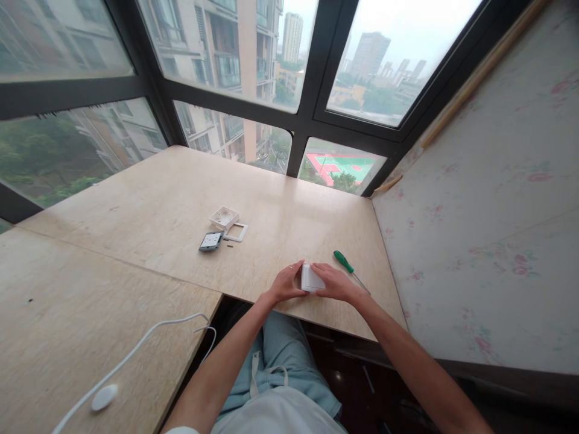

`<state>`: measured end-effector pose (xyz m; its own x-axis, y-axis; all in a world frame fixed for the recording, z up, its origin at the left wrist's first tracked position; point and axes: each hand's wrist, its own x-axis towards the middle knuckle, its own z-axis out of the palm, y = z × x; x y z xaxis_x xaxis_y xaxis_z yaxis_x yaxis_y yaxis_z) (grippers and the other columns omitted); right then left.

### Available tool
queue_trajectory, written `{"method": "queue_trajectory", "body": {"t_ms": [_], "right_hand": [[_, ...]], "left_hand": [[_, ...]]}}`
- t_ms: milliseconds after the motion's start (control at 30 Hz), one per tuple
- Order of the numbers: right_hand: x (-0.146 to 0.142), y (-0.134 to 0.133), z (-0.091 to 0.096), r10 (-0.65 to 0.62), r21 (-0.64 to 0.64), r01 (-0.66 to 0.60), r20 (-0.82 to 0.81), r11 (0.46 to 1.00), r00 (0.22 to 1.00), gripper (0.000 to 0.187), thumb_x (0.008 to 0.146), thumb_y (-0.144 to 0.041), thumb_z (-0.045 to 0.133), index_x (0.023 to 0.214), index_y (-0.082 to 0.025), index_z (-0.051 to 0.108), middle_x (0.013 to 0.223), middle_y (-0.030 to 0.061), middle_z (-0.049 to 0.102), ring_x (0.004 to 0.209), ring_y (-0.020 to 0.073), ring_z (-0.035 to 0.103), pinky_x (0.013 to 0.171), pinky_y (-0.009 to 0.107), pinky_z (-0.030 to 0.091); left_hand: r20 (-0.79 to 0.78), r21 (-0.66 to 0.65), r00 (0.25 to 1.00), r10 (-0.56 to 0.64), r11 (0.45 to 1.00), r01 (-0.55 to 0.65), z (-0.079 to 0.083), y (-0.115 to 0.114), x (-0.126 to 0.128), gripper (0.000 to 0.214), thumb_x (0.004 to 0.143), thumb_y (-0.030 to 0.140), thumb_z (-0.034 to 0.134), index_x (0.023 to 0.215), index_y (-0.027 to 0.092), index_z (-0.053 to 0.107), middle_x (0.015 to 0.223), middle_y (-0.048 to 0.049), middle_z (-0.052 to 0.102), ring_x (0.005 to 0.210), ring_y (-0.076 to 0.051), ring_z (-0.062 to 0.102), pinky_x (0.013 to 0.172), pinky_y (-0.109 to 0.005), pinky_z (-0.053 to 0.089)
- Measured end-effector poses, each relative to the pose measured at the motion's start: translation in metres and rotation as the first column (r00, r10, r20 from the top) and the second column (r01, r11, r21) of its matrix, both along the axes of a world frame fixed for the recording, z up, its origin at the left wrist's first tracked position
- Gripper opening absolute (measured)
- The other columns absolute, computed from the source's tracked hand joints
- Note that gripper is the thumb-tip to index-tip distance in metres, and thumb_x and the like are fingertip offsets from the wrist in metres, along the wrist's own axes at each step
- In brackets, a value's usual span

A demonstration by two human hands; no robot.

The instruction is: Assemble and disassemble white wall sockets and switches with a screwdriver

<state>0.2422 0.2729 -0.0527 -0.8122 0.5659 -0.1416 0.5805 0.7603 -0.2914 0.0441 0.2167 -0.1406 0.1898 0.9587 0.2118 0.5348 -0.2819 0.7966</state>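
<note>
Left hand [287, 283], right hand [335, 282]: fingers half-curled, holding white plastic box [312, 279] | step, seemingly: steadying it | next would need even grip | green-handled screwdriver [344, 261], two o'clock

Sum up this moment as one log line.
Left hand: holding white box | right hand: same white box | green screwdriver: on counter beyond right hand | open casing, frame, socket-like plate: farther left

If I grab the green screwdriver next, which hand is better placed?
Probably your right hand: the green screwdriver lies close beside it, while your left hand is farther off, across the white piece.
</note>
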Motion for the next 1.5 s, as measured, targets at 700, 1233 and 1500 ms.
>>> {"method": "queue_trajectory", "body": {"t_ms": [700, 1233, 1500], "right_hand": [[0.010, 0.006, -0.018, -0.037, -0.063, 0.034, -0.034, 0.997, 0.999, 0.082, 0.070, -0.033, 0.079, 0.142, -0.022, 0.042, 0.145, 0.0159, 0.047, 0.134, 0.0302, 0.044, 0.108, 0.047, 0.040], [0.011, 0.008, -0.025, -0.063, -0.092, 0.057, -0.073, 0.994, 0.995, 0.083, 0.067, -0.032, 0.080, 0.141, -0.019, 0.044, 0.144, 0.0168, 0.048, 0.134, 0.0315, 0.044, 0.109, 0.049, 0.039], [0.015, 0.012, -0.032, -0.086, -0.134, 0.070, -0.112, 0.989, 0.990, 0.089, 0.063, -0.036, 0.083, 0.142, -0.019, 0.044, 0.146, 0.0170, 0.045, 0.137, 0.0316, 0.041, 0.114, 0.050, 0.033]], "left_hand": [[0.047, -0.007, 0.998, -0.033, 0.999, 0.033, 0.009, -0.001, 0.001, 0.082, 0.068, 0.054, 0.076, 0.135, 0.018, 0.045, 0.135, -0.0147, 0.054, 0.124, -0.030, 0.053, 0.107, -0.046, 0.041], [-0.117, -0.045, 0.990, -0.084, 0.996, 0.079, 0.018, 0.006, -0.003, 0.082, 0.069, 0.057, 0.074, 0.135, 0.016, 0.046, 0.134, -0.0162, 0.056, 0.123, -0.034, 0.054, 0.104, -0.047, 0.043], [-0.137, 0.008, 0.990, -0.025, 1.000, 0.026, 0.017, -0.001, 0.000, 0.083, 0.070, 0.057, 0.073, 0.137, 0.016, 0.045, 0.136, -0.0170, 0.055, 0.124, -0.033, 0.053, 0.105, -0.048, 0.041]]}}
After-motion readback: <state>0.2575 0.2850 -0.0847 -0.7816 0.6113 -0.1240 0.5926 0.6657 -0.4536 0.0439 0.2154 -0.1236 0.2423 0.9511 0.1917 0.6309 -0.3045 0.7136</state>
